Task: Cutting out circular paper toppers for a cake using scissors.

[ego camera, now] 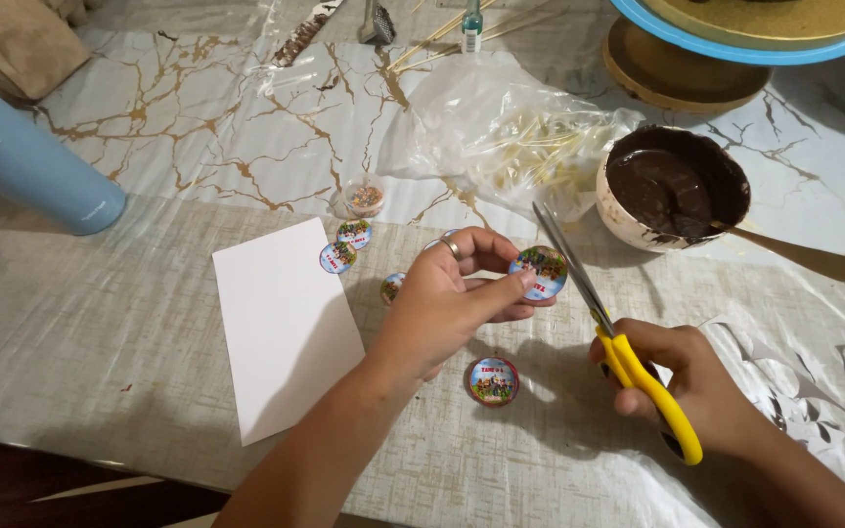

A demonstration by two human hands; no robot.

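Sticker [539, 272] at left grip [462, 293] fingertips (pinched)

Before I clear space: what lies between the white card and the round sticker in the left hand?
In the head view, the left hand itself and a small round sticker.

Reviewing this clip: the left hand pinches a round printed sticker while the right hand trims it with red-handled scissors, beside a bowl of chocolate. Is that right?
Not quite: the head view shows the scissors have yellow handles, not red. The rest holds: the left hand pinches a round printed sticker, the right hand works the scissors at it, and a bowl of chocolate sits beside.
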